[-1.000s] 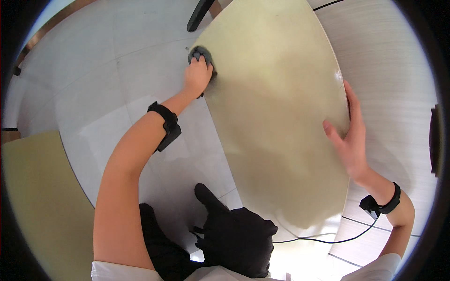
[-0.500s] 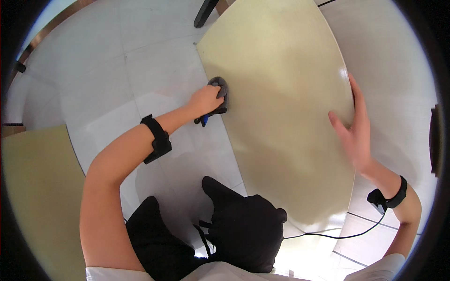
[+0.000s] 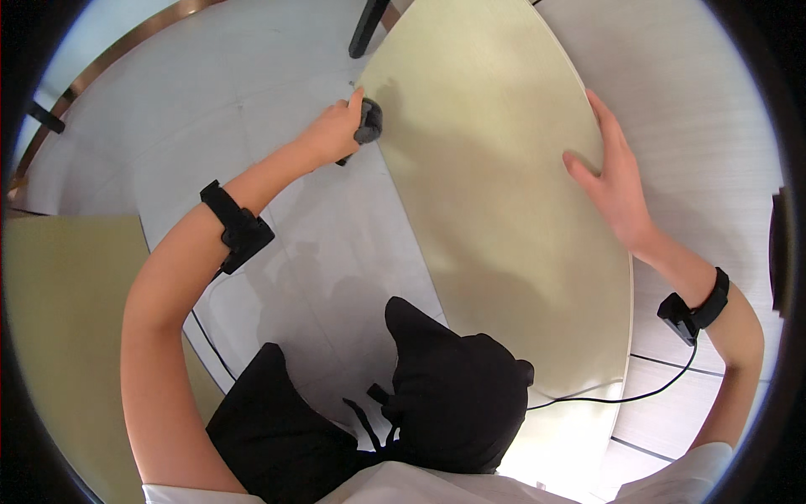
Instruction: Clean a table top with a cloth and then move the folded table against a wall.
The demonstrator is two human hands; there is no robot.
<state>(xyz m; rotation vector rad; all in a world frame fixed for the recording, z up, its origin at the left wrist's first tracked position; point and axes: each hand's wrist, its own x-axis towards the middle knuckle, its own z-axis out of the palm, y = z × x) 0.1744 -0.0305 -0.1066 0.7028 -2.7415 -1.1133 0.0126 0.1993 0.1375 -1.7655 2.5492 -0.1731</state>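
- On the L edge of the bench (image 3: 495, 176), nr its far-L corner: L hand (image 3: 338, 130) clamped on a dk-grey pad (image 3: 369, 120); exact kind unclear, partly hidden by the hand.
- Pad overlaps the edge line, prob. touching; underside hidden, can't confirm.
- Across the bench: R hand (image 3: 617, 181) holds no obj., thumb & fingers spread apart, fingers along the R rim, thumb over the top. How hard it presses, can't tell.
- Step in hand, as I judge it: edge work w/ the pad on the L side, R hand bracing opp.
- Next move, IMO, calls for a firm L grip, pad square to the edge, R hand steadying; corner's close, so pad could slip off there.
- Forearms: blk L strap (image 3: 238, 228) & blk R strap (image 3: 697, 309); blk cable (image 3: 613, 400) hangs from the latter, crossing the bench's near end, well apart from pad.
- Farther out: blk leg (image 3: 367, 29) just beyond the far corner, grey floor (image 3: 193, 109) to L, 2nd yellowish panel (image 3: 67, 311) at far L.
- Low centre: wearer's blk trousers (image 3: 453, 395), partly covering the bench's near-L edge.
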